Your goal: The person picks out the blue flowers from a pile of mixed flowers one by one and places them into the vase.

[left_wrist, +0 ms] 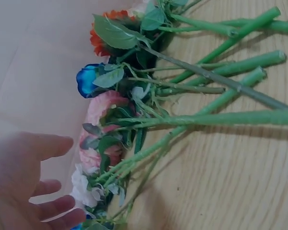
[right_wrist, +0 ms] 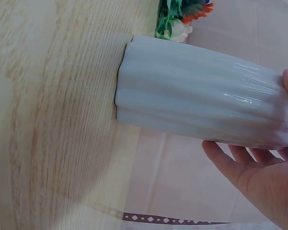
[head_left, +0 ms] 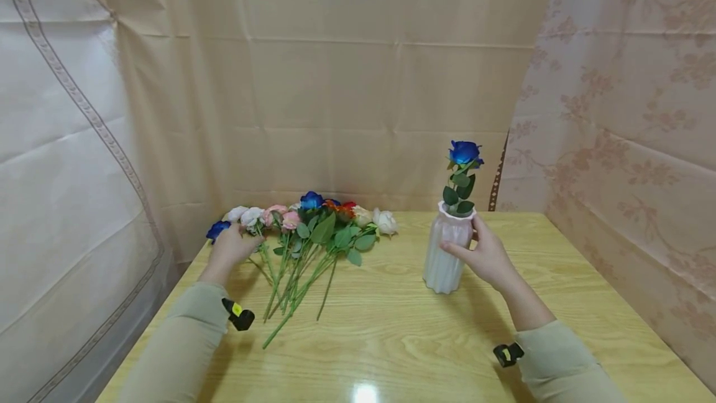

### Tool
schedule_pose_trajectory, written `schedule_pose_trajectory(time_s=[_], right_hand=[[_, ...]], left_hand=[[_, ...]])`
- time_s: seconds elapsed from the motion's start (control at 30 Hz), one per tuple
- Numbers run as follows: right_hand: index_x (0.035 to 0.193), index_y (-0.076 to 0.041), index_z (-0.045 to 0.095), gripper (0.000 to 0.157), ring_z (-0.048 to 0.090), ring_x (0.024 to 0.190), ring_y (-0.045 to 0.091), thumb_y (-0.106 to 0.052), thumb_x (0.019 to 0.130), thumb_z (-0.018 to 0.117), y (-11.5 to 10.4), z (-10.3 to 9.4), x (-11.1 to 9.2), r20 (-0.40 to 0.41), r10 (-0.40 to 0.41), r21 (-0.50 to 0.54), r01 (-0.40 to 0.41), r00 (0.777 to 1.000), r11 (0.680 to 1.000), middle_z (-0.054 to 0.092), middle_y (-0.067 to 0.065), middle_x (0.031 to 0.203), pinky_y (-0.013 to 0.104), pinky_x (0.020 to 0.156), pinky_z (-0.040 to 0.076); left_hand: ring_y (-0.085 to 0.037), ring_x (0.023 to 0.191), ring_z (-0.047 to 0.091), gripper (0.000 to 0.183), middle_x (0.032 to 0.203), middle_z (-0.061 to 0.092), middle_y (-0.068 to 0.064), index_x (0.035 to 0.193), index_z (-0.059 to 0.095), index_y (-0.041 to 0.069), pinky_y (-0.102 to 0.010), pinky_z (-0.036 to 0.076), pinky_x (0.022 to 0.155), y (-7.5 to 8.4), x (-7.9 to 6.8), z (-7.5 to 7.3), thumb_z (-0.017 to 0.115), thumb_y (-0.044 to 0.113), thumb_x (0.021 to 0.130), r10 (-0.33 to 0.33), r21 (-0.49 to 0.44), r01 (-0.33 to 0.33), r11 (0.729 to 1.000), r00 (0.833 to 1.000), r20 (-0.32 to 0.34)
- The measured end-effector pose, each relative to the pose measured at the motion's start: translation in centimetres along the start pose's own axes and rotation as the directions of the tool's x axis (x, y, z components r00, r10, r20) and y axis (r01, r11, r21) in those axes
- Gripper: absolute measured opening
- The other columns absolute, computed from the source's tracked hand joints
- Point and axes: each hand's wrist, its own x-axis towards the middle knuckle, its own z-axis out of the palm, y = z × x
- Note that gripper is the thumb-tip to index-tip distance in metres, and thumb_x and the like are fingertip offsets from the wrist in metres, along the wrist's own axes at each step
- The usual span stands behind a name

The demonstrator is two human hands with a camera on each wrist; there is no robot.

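At the left, my left hand (head_left: 232, 250) is over the flower heads with its fingers loosely spread. In the left wrist view its fingers (left_wrist: 57, 206) are close to a white flower (left_wrist: 84, 189), and nothing is held. Pink flowers (left_wrist: 93, 120) lie just beyond the thumb. My right hand (head_left: 489, 254) grips a white ribbed vase (head_left: 444, 260) near its neck, thumb on the near side. The vase stands upright on the table, with a single blue rose (head_left: 465, 153) in it. Most of that rose's stem is hidden inside.
Several artificial flowers lie in a pile on the wooden table (head_left: 380, 328), green stems (head_left: 291, 303) pointing toward me. A white rose (head_left: 385, 221) is at the pile's right end, a blue rose (head_left: 217, 229) at its left. A beige curtain (head_left: 335, 92) hangs behind the table.
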Motion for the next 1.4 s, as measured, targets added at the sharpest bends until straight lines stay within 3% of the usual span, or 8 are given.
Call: schedule_pose_trajectory(time_s=[0.13,0.33,0.57,0.8,1.1,1.23,1.33,1.4], right_hand=[[0.160,-0.020,0.027,0.092,0.046,0.134,0.043,-0.051,0.089,0.076,0.1,0.0,0.0,0.003,-0.005,0.004,0.005,1.000,1.000,0.045,0.018,0.151,0.064,0.097,0.047],[0.160,-0.021,0.027,0.091,0.047,0.134,0.043,-0.050,0.090,0.077,0.0,0.0,0.0,0.002,-0.010,0.008,0.010,1.000,1.000,0.046,0.018,0.150,0.065,0.098,0.046],[0.160,-0.021,0.027,0.089,0.048,0.132,0.042,-0.049,0.091,0.076,0.0,0.0,0.1,0.003,-0.019,0.012,0.019,1.000,1.000,0.047,0.017,0.148,0.063,0.097,0.047],[0.160,-0.021,0.028,0.089,0.048,0.132,0.042,-0.049,0.090,0.076,0.1,-0.1,0.1,0.006,-0.015,0.013,0.015,1.000,1.000,0.048,0.017,0.148,0.064,0.098,0.047],[0.159,-0.020,0.029,0.090,0.048,0.132,0.042,-0.051,0.089,0.077,0.1,0.0,0.0,-0.003,-0.008,0.014,0.008,1.000,1.000,0.048,0.017,0.147,0.064,0.097,0.047],[0.159,-0.021,0.029,0.092,0.049,0.131,0.042,-0.053,0.088,0.077,0.2,0.0,-0.1,-0.001,-0.005,0.012,0.005,1.000,1.000,0.048,0.017,0.147,0.064,0.096,0.048],[0.160,-0.022,0.028,0.092,0.049,0.131,0.041,-0.053,0.088,0.077,0.2,0.1,-0.1,0.002,-0.007,0.017,0.007,1.000,1.000,0.048,0.016,0.147,0.064,0.095,0.049],[0.160,-0.023,0.028,0.093,0.049,0.131,0.041,-0.053,0.088,0.077,0.3,0.1,0.0,0.003,-0.004,0.021,0.004,1.000,1.000,0.048,0.015,0.147,0.064,0.095,0.049]], left_hand=[[-0.056,0.131,0.041,0.085,0.147,0.038,-0.039,0.149,0.035,-0.014,-0.063,0.041,0.102,-0.7,-0.1,0.2,0.060,0.049,0.098,-0.014,0.014,0.013,1.000,0.998,0.066],[-0.053,0.127,0.047,0.079,0.144,0.044,-0.036,0.145,0.042,-0.011,-0.061,0.044,0.098,-1.3,0.1,0.4,0.062,0.048,0.098,-0.015,0.030,0.012,0.999,0.996,0.093],[-0.039,0.100,0.056,0.054,0.120,0.056,-0.029,0.120,0.054,-0.006,-0.052,0.048,0.080,-1.9,0.1,0.6,0.064,0.043,0.097,-0.025,0.046,0.019,0.999,0.991,0.135],[-0.047,0.113,0.056,0.062,0.129,0.055,-0.031,0.131,0.051,-0.009,-0.058,0.049,0.088,-2.3,0.0,1.0,0.063,0.042,0.097,-0.066,0.069,0.053,0.996,0.978,0.199],[-0.033,0.091,0.055,0.044,0.106,0.059,-0.019,0.112,0.057,-0.003,-0.048,0.048,0.076,-1.9,-0.3,1.6,0.070,0.035,0.092,-0.056,0.155,0.028,0.988,0.983,0.175],[-0.028,0.079,0.048,0.037,0.091,0.052,-0.014,0.104,0.057,-0.002,-0.043,0.041,0.068,-1.8,-0.3,1.7,0.071,0.031,0.092,-0.082,0.167,0.050,0.985,0.978,0.192],[-0.035,0.087,0.056,0.042,0.100,0.056,-0.021,0.113,0.057,-0.006,-0.047,0.047,0.072,-1.9,-0.4,1.7,0.070,0.028,0.092,-0.088,0.175,0.053,0.983,0.975,0.203],[-0.043,0.103,0.058,0.052,0.116,0.057,-0.029,0.126,0.054,-0.009,-0.054,0.050,0.082,-2.1,-0.5,1.6,0.070,0.028,0.093,-0.093,0.179,0.055,0.982,0.973,0.211]])
